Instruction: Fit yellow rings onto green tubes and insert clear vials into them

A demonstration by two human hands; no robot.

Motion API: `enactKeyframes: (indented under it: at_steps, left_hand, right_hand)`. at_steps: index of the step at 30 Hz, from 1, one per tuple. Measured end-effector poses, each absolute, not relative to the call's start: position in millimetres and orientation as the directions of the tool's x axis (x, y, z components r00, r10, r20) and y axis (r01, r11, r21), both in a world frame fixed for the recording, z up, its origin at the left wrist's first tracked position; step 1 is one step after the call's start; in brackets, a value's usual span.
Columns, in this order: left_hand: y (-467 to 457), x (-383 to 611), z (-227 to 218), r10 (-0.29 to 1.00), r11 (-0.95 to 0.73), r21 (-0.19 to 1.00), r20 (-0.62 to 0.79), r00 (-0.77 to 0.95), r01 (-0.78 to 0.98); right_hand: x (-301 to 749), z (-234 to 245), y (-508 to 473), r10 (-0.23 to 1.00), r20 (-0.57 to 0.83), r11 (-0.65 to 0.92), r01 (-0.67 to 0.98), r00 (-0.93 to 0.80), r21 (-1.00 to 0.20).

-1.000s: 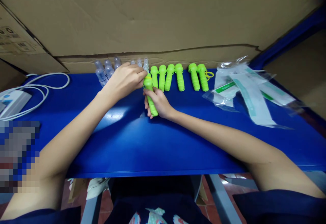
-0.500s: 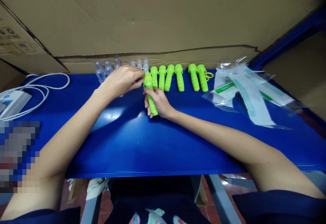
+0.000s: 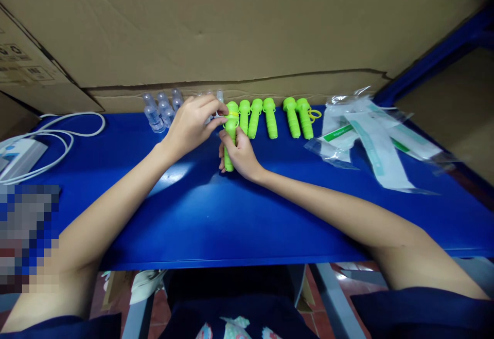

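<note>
My right hand point(image 3: 244, 155) is wrapped round the body of a bright green flashlight-shaped tube point(image 3: 229, 148), holding it nearly upright with the wide head away from me. At its neck, a yellow ring point(image 3: 233, 114) is pinched between the thumb and fingers of my left hand point(image 3: 198, 118). Just right of the held tube lie several more green tubes point(image 3: 271, 118) in a row, heads toward the cardboard. Loose yellow rings point(image 3: 316, 114) rest beside the last one. Clear plastic bottles point(image 3: 154, 117) stand left of my left hand, which partly hides some other clear pieces.
Clear plastic sleeves with white and green packaging point(image 3: 376, 146) lie on the right of the blue table point(image 3: 216, 220). A coiled white cable point(image 3: 73, 132) and a white box point(image 3: 27, 151) are at the left. A cardboard wall point(image 3: 231, 30) closes off the back.
The held green tube has turned more upright, its head shifting slightly right. My left hand has moved a little right with it, uncovering more of the clear bottles.
</note>
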State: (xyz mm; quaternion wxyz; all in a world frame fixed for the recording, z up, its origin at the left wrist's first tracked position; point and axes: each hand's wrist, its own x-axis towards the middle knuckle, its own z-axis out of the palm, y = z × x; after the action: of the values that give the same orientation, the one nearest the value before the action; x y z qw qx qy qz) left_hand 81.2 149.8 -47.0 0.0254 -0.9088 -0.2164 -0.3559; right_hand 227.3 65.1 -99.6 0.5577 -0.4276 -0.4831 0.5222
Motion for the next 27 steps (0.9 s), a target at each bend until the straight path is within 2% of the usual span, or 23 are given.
enactKeyframes:
  at_steps: [8,12,19,22,27]
  left_hand:
    - [135.7,91.8,-52.6,0.394,-0.906,0.233,0.769,0.504,0.352]
    - [134.0,93.6,-52.0,0.457,-0.88,0.297,0.742,0.49,0.372]
    - [140.6,92.5,-51.6,0.483,-0.875,0.376,0.692,0.536,0.304]
    - [140.6,92.2,-51.3,0.494,-0.869,0.374,0.68,0.542,0.324]
    - [138.4,91.3,-51.9,0.471,-0.878,0.297,0.671,0.572,0.375]
  right_hand:
    - [226.5,-104.5,67.5,0.989,0.149,0.143,-0.177,-0.023,-0.974]
    - [226.2,-103.7,66.7,0.991,0.132,0.126,-0.163,-0.029,-0.979]
    - [227.2,-104.3,62.8,0.993,0.101,0.091,-0.163,-0.053,-0.982]
    - [227.8,-104.0,63.2,0.995,0.089,0.08,-0.151,-0.05,-0.985]
    - [228.0,-101.7,64.9,0.99,0.129,0.12,-0.144,-0.05,-0.982]
